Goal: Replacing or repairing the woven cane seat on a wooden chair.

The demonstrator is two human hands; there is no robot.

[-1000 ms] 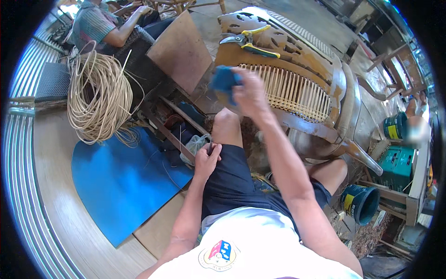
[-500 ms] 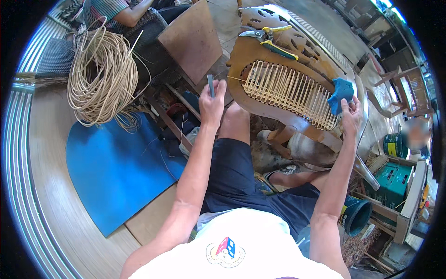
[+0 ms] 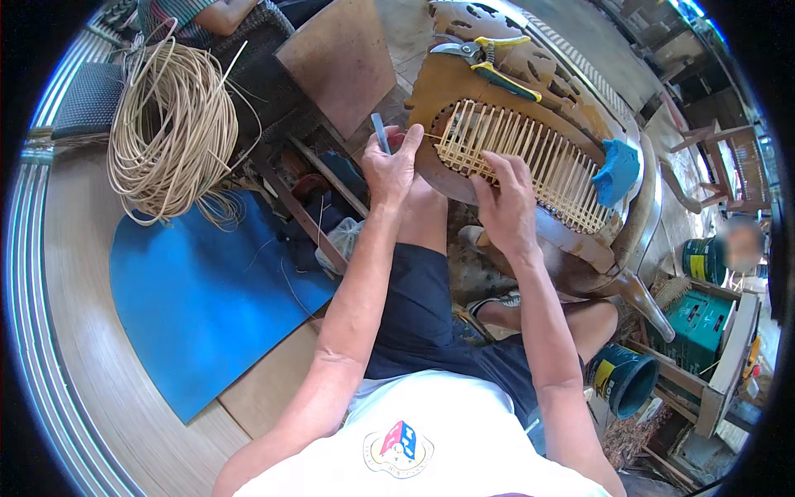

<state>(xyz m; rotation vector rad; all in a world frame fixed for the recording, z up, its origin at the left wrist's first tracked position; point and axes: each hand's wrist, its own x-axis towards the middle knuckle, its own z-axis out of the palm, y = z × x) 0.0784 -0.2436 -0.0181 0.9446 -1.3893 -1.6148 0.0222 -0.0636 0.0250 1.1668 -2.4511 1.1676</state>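
Note:
A carved wooden chair frame (image 3: 431, 79) lies tilted in front of me, its oval opening strung with woven cane strips (image 3: 538, 161). My left hand (image 3: 391, 176) is closed around a narrow, flat grey bar (image 3: 380, 134). Its thumb points up beside a cane end that sticks out of the panel's left side. Over the lower left part of the weave is my right hand (image 3: 509, 211), with thumb and fingers apart and nothing visible in it. A blue cloth (image 3: 617, 170) rests on the frame at the panel's right end. Pruning shears (image 3: 489, 62) with yellow-and-green handles lie above the weave.
A big coil of cane (image 3: 174, 124) sits at far left, above a blue sheet (image 3: 207, 306). Beyond my left hand stands a brown board (image 3: 339, 62). Another person's arm (image 3: 224, 15) shows at the top left. Lower right are a dark bucket (image 3: 636, 385) and a green crate (image 3: 700, 327).
My right hand has left the blue cloth on the frame and moved left to the weave. My left hand, still holding the bar, has shifted slightly right, its thumb now raised.

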